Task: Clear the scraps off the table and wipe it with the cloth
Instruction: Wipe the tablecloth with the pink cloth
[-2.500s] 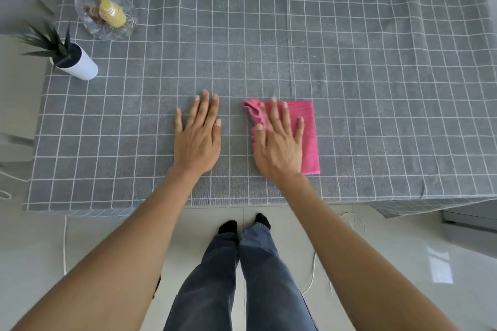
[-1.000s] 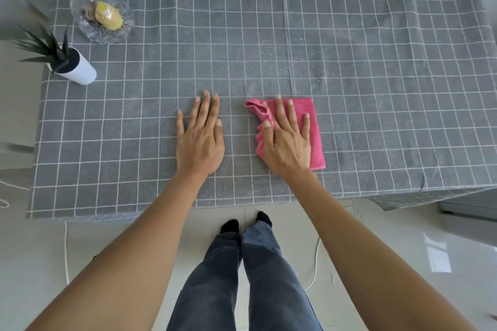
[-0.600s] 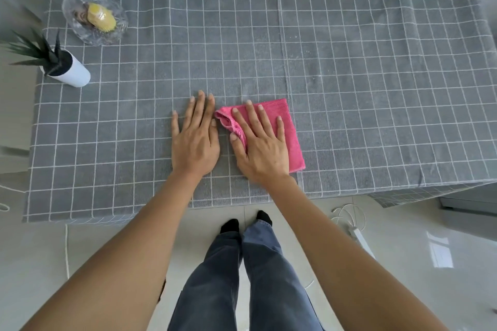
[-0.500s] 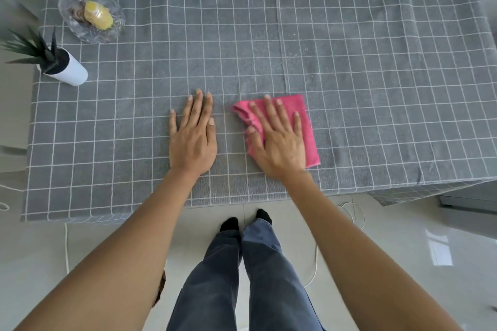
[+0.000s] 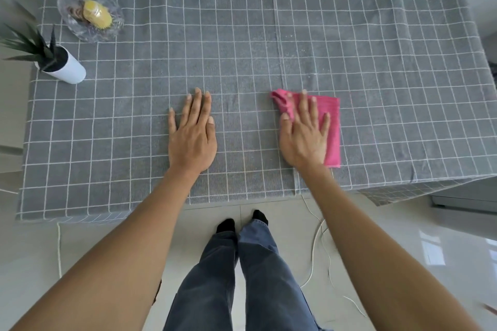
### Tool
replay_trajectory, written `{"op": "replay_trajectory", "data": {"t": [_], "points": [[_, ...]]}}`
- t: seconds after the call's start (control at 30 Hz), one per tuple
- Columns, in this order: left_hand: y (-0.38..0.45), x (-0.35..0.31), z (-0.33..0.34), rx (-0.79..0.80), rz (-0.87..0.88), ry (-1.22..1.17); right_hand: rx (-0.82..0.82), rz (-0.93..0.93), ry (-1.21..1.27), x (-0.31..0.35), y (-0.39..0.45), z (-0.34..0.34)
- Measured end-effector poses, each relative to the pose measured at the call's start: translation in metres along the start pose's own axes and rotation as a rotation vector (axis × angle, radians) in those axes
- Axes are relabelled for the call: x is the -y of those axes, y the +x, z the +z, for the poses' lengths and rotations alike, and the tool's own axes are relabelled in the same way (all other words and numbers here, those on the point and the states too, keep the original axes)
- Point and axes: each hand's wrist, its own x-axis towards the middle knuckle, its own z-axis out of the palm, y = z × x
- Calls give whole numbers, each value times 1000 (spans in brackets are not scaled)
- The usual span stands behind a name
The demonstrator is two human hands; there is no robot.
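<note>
1. The far edge of the desk [image 5: 349, 21], covered in a grey cloth with a white grid, is cut off at the top of the view; its right corner drapes out of sight.
2. The contents of the clear glass bowl [image 5: 90, 13] at 10 o'clock are hard to make out: a yellow lump and something brownish beside it.
3. The spiky green plant in a white cylindrical pot [image 5: 60, 68], just nearer than the bowl, is clipped by the left edge.
4. The folded pink cloth [image 5: 332, 126] lies flat at 2 o'clock of the near desk edge, its left corner bunched up; much of it is hidden under the palm.
5. The right hand [image 5: 304, 134] presses flat on the cloth, fingers spread, gripping nothing.
6. The left hand [image 5: 192, 134] lies open and flat on the bare desk, well apart from the cloth, holding nothing.
7. Thin white cords trail on the pale floor.
</note>
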Motion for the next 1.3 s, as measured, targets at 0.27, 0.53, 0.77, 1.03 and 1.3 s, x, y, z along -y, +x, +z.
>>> {"op": "replay_trajectory", "data": {"t": [0.27, 0.53, 0.77, 1.03, 1.3], "points": [[0, 0, -1, 5, 16, -11, 19, -226, -28, -5, 8, 0], [0, 0, -3, 12, 18, 4, -39, 103, -22, -90, 47, -31], [3, -5, -6, -13, -15, -2, -57, 253, 73, -64, 49, -27], [89, -28, -9, -21, 27, -47, -22, -58, 42, 31, 77, -6], [114, -22, -2, -20, 46, -9, -5, -287, 41, 64, 112, -1]]}}
